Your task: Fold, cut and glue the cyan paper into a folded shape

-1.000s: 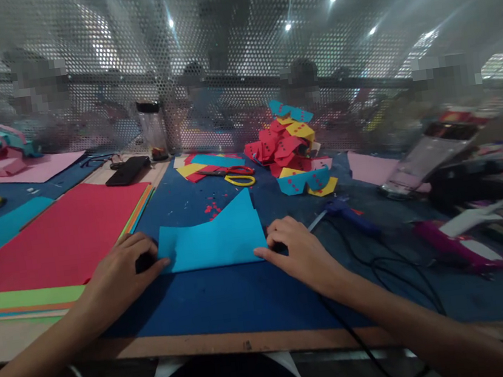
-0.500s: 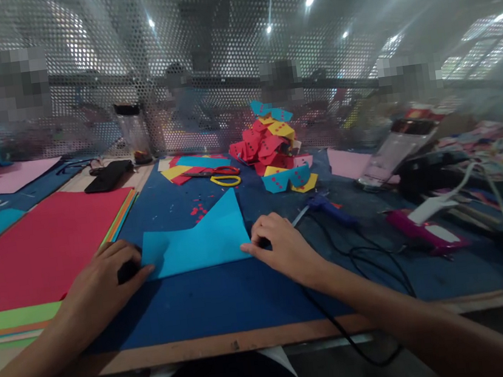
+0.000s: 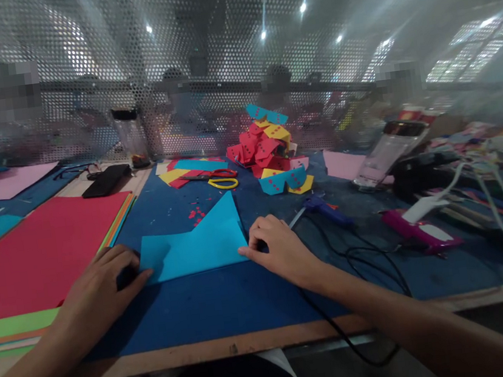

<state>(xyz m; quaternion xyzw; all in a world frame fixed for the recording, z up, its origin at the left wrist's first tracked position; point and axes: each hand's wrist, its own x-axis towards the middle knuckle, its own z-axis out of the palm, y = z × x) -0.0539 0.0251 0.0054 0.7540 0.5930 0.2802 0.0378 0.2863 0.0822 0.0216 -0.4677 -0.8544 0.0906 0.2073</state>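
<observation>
A folded blue paper [image 3: 195,250] lies on the blue table top, its fold along the near edge and a pointed corner rising at the back right. My left hand [image 3: 111,279] pinches the paper's left end between thumb and curled fingers. At the right end, my right hand [image 3: 274,247] grips the near corner, thumb on the paper and fingers bent. Small red paper bits [image 3: 197,215] are scattered just behind the sheet.
Red sheets [image 3: 52,249] are stacked at left beside a black phone [image 3: 106,180]. Scissors [image 3: 220,179] and a pile of cut paper shapes [image 3: 264,144] sit behind. At right are a blue glue gun [image 3: 327,211], its cable, a magenta tool [image 3: 422,232] and a tilted bottle [image 3: 389,153].
The view has shifted slightly. Both hands remain at the ends of the blue paper, with no clear movement against it.
</observation>
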